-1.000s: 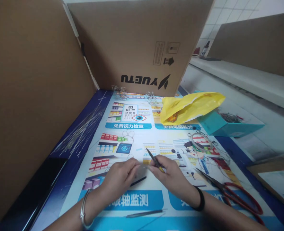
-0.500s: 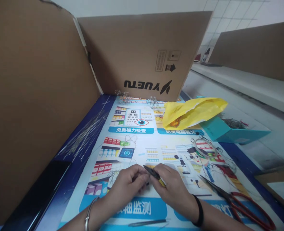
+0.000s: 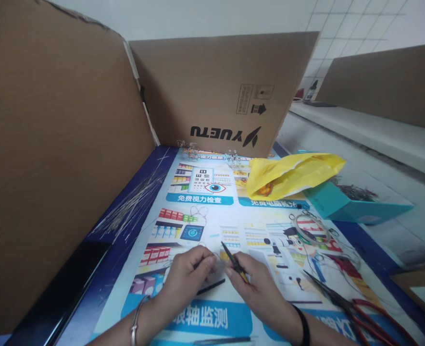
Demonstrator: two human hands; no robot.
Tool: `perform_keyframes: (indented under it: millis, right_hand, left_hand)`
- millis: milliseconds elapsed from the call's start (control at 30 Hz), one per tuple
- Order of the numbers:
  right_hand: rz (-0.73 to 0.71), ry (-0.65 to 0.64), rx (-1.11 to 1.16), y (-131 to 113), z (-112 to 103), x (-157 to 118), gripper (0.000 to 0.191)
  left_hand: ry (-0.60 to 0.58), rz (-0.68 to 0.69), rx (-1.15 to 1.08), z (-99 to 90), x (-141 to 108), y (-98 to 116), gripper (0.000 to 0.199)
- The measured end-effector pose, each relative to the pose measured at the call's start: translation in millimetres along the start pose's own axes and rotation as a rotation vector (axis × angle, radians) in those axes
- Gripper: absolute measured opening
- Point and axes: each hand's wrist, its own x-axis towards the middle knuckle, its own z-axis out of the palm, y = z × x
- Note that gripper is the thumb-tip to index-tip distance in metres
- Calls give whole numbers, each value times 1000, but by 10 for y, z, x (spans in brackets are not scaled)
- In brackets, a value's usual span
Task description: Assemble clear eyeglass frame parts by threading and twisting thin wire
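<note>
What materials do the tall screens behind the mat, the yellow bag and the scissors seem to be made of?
Screens: brown cardboard, matte, with printed box marks. Bag: probably thin plastic, though coated paper is possible; it is glossy and crumpled. Scissors: dark metal blades, and red handles that look plastic-coated.

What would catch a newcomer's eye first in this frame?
The tall brown cardboard screens walling the back and left, and the crumpled yellow plastic bag lying mid-right beside a teal cardboard box. Low centre, the left hand and right hand meet over the colourful printed poster, the right holding small yellow-handled pliers.
</note>
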Motion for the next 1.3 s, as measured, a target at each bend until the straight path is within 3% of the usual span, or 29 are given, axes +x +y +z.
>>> perform_keyframes:
  millis: [133,267,367,533,867,1300]
  right_hand:
    - [60,-115,171,-82,-66,-58,28]
    - [188,-381,431,-145,-58,-122,33]
    - [282,-522,492,-156,-18,-142,35]
    - [320,-502,503,-104,22,-129,38]
    - [316,-427,482,-50,-36,-77,35]
    - [343,-421,498,-8,-46,-38,32]
  left_hand:
    - [74,-12,-5,-78,36,14,23]
    - [104,1,-54,-88,38,34,22]
    - [123,-10,-112,-63,30,42,22]
    - [129,-51,-127,-40,3,47,25]
    - [131,-22,-77,-71,16,12,22]
    - [122,59,-10,-81,20,39,16]
